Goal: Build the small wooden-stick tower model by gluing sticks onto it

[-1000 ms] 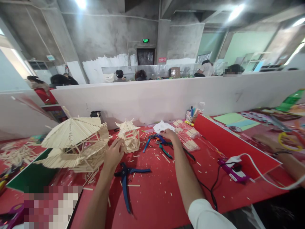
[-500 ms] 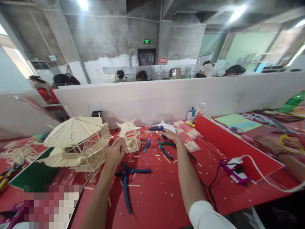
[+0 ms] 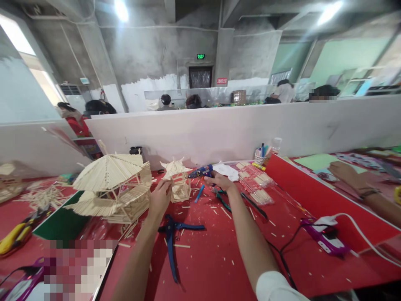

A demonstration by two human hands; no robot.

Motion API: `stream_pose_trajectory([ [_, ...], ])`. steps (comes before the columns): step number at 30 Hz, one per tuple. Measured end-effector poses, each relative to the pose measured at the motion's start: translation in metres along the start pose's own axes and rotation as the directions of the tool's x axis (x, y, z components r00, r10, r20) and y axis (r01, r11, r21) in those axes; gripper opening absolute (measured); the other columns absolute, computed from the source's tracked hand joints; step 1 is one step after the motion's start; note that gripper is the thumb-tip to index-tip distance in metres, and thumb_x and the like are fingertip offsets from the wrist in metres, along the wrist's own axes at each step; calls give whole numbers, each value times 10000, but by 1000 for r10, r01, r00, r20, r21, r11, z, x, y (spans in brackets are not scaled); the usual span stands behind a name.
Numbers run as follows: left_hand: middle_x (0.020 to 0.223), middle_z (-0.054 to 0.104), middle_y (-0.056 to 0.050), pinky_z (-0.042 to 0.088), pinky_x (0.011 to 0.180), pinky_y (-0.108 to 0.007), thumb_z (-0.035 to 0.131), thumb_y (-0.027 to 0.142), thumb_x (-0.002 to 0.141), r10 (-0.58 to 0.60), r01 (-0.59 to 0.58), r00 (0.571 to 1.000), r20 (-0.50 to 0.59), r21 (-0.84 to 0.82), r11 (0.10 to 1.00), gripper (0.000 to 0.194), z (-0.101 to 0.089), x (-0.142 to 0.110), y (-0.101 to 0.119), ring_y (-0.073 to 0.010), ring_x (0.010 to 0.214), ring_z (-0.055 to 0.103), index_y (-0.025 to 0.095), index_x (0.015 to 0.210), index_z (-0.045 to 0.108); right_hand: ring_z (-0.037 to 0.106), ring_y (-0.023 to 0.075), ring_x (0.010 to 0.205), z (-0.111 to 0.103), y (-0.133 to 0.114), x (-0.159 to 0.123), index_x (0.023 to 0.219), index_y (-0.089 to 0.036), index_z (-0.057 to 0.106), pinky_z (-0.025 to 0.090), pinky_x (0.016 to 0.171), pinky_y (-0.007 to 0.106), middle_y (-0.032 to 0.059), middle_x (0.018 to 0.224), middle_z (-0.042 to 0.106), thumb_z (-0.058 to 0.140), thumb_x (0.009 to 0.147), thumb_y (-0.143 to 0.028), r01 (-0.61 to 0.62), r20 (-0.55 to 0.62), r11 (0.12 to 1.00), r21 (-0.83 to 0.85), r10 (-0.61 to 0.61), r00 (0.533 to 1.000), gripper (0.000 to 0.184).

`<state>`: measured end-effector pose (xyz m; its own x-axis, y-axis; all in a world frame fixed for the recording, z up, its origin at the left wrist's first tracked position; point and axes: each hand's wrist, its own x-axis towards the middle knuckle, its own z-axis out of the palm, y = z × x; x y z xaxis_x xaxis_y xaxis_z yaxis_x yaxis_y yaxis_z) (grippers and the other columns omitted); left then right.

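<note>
My right hand [image 3: 219,180] grips a blue hot glue gun [image 3: 205,170], its nozzle pointing left toward my left hand's fingertips. My left hand [image 3: 162,192] is closed in a pinch, and what looks like a thin wooden stick [image 3: 181,179] reaches from its fingers to the nozzle. Just behind it stands a small pavilion model [image 3: 181,193] built of wooden sticks, partly hidden by the fingers. To the left sits a larger stick pavilion [image 3: 109,175] with a wide roof. A blue-handled cutter [image 3: 171,238] lies open on the red table [image 3: 216,267] between my forearms.
Green-handled pliers [image 3: 223,202] and a blue pen [image 3: 199,194] lie near my right hand. Bagged sticks [image 3: 257,184] are farther right. A red board [image 3: 307,200] stands beside a purple power strip [image 3: 324,238] with cables. Beyond it reaches another person's hand [image 3: 346,175]. A white partition [image 3: 200,129] runs behind.
The glue gun in my right hand has come left and lower, its nozzle now at my left fingertips. The view has swung slightly left. The other person's hand has moved.
</note>
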<state>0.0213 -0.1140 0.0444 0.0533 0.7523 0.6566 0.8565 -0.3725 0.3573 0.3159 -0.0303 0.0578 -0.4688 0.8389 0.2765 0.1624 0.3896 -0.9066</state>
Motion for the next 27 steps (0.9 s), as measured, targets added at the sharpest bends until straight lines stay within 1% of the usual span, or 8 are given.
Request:
stream_pose_trajectory([
  [4,1141,704,-52,493,816,-253,472,272,997,-26,24,999,21,75,997,231,2,1,3,-169,963,679,227,1072,686,472,118,553,10,-4,8,717,-206,555,420,580,254,-49,582,505,676,809,-602,1,78,1000,0,-1,997,424],
  [10,1127,695,-71,454,675,-247,452,295,1008,-71,58,995,63,187,981,257,3,2,8,-170,866,673,225,1080,689,474,120,565,16,-6,10,783,-201,600,400,579,246,-51,602,512,663,835,-578,-8,59,1000,-25,9,998,385],
  [13,1170,680,-92,444,648,-250,441,277,1006,-61,42,995,75,237,971,272,6,1,8,-187,899,672,226,1133,675,452,117,547,17,-7,8,771,-201,599,389,563,245,-53,581,495,644,842,-590,-13,57,999,-32,15,998,397],
  [16,1218,654,-114,430,616,-249,401,293,1021,-56,34,996,75,266,963,298,9,0,10,-205,919,671,208,1174,643,463,122,565,17,-8,7,778,-203,607,394,570,244,-51,593,509,675,814,-586,-8,55,999,-38,10,998,391],
  [19,1191,642,-122,427,606,-250,350,302,1036,-62,45,996,66,239,970,311,7,-2,11,-212,909,664,183,1154,611,490,130,591,17,-7,6,787,-206,609,415,598,251,-43,616,532,685,799,-596,4,41,999,-41,-2,999,398],
  [22,1100,644,-117,458,660,-268,325,263,1029,-55,39,995,88,166,985,285,-1,-5,8,-213,893,653,174,1095,588,481,134,578,18,-3,7,783,-211,602,425,610,261,-42,595,503,598,851,-633,11,13,999,-44,-10,1000,427],
  [24,1052,651,-100,475,714,-280,350,216,999,-16,4,990,139,86,996,235,-9,-7,4,-209,902,649,187,1050,577,477,141,578,20,-2,8,780,-214,610,433,616,269,-41,583,491,568,867,-639,12,-6,998,-58,-12,1000,436],
  [27,986,676,-67,490,776,-298,412,110,891,31,-24,968,251,-33,999,219,-21,-8,-4,-203,897,650,203,997,580,545,175,684,27,-2,11,797,-217,644,471,700,295,-14,667,582,635,829,-612,11,-33,996,-92,-14,999,397],
])
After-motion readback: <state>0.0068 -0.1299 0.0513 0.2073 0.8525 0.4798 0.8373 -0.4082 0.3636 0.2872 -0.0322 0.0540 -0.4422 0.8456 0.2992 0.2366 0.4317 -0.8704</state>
